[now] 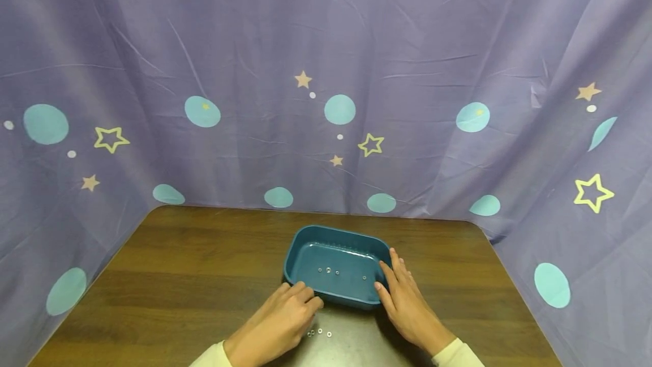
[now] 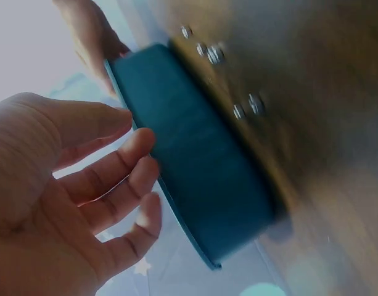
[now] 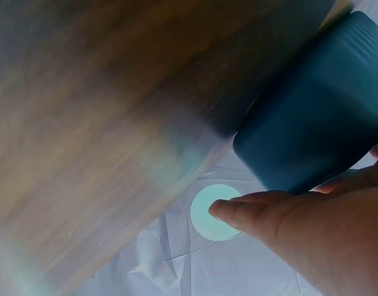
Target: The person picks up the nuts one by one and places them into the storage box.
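Note:
A teal rectangular tray (image 1: 336,297) stands on the table, with several small ring-shaped metal nuts (image 1: 328,270) spread over its floor. At its front left corner is my left hand (image 1: 277,319), fingers bent and thumb close to the index finger. In the left wrist view, those fingertips (image 2: 139,143) come up to the tray's rim; whether they pinch a small nut or the rim is hidden. My right hand (image 1: 410,310) rests on the tray's right side, its fingers extended along and over the rim. More loose nuts (image 1: 320,331) lie on the table in front of the tray, beside the left hand.
The brown wood-look table (image 1: 204,254) reaches back to a purple curtain (image 1: 244,129) printed with stars and dots, which also hangs along both sides. A bright patch of light falls on the table in front of the tray.

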{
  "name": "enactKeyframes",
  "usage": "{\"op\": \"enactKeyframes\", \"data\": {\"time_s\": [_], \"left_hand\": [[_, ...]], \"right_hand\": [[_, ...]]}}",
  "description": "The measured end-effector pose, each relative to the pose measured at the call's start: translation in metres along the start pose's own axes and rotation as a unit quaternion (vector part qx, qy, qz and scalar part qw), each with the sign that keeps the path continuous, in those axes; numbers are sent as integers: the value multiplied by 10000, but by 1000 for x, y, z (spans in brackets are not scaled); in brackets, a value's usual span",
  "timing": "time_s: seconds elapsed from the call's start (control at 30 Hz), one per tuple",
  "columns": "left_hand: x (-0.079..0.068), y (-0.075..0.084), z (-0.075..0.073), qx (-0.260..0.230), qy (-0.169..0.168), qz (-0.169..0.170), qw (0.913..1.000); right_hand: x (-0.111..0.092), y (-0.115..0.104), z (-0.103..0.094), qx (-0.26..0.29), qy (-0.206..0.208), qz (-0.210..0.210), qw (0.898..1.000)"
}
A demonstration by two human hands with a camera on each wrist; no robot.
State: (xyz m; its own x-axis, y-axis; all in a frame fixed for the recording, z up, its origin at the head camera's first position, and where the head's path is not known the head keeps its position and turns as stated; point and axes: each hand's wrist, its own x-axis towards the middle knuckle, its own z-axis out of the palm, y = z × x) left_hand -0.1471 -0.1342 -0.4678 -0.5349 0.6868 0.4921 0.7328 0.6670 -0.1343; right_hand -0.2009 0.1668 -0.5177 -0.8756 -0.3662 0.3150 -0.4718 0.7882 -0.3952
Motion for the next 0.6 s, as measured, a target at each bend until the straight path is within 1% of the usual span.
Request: {"op": "enactKeyframes", "data": {"time_s": [0.13, 0.3, 0.47, 0.6], "left_hand": [[-1, 6, 3, -98, -360, 53, 9993], [-5, 10, 11, -71, -746, 44, 9972], [-7, 15, 18, -285, -1148, 42, 9930], [-6, 18, 21, -312, -1349, 39, 9904]], "right_hand": [[1, 2, -1, -35, 15, 21, 10000], [1, 2, 0, 17, -70, 27, 10000], [0, 1, -1, 79, -119, 21, 9999], [-2, 0, -2, 74, -40, 40, 10000]]}}
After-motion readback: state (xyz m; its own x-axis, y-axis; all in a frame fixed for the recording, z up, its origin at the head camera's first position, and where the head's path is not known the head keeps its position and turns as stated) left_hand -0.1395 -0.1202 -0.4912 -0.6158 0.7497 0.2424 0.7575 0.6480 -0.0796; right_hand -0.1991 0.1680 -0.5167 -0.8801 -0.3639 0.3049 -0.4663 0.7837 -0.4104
